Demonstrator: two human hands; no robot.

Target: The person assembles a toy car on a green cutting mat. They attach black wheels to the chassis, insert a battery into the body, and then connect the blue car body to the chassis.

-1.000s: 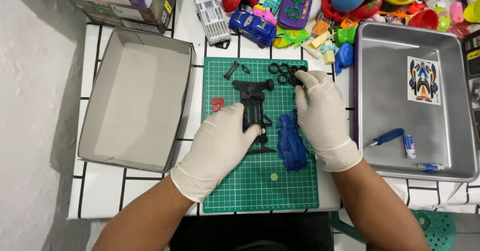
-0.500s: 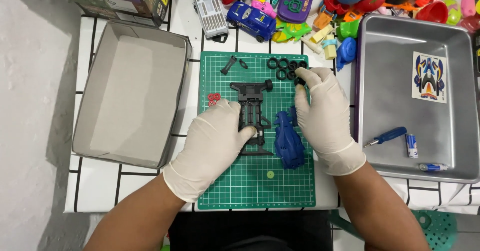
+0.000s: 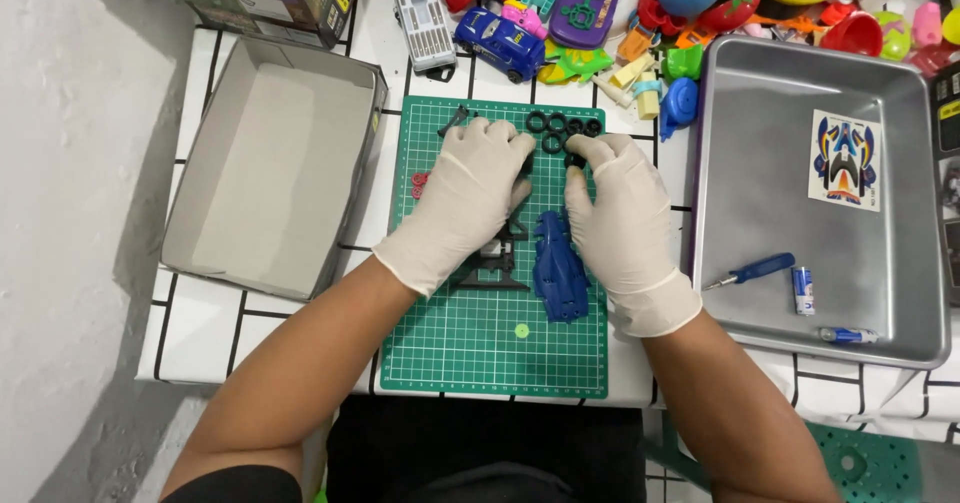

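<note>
The right hand [image 3: 622,218], in a white glove, has its fingertips pinched shut on a small black tire [image 3: 574,160] at the top of its grip. The tire sits right between the thumb and the first finger, close to the left hand. The left hand [image 3: 470,198], also in a white glove, lies flat over the black toy car frame [image 3: 497,258] and presses down on it with bent fingers. Most of the frame is hidden under that hand; only its lower end sticks out below the palm. I cannot tell if the left fingers close around the frame or just rest on it.

Just above both hands, a little bunch of more black tires [image 3: 560,125] lies on the green cutting mat [image 3: 470,353]. A blue car body [image 3: 558,268] lies on the mat between the two hands, touching the side of the right palm. Small red parts [image 3: 419,184] sit near the left edge of the mat, just beside the left hand.

The mat lies on a white tiled surface [image 3: 190,333]. To the left is an open grey cardboard box [image 3: 270,178]. To the right is a metal tray [image 3: 760,193] holding a sticker sheet [image 3: 846,160], a blue screwdriver [image 3: 752,270] and two batteries [image 3: 803,290]. A pile of bright toys [image 3: 640,13] lies along the top.
</note>
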